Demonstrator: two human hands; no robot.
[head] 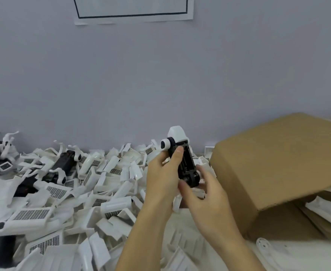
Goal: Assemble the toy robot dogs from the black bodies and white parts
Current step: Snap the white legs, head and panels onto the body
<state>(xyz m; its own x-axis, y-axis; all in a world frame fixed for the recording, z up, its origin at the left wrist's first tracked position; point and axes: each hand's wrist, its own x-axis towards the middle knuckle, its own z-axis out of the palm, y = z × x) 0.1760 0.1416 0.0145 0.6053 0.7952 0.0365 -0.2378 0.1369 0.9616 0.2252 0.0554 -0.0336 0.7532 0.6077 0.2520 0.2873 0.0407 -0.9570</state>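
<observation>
A black toy dog body [187, 165] is held upright in mid-air at the centre, with a white head piece [177, 133] and a white round joint [165, 144] at its top. My left hand [163, 175] grips the body from the left, thumb across its front. My right hand [201, 194] holds its lower end from the right, fingers curled around the black round joint. A heap of loose white parts [63, 192], several with grey grilles, covers the table on the left.
Assembled and part-built black dogs [63, 165] with white legs lie at the back left by the wall. An open cardboard box [278, 173] lies on its side at the right, white parts inside. A white round disc [264, 245] lies on the table near the box.
</observation>
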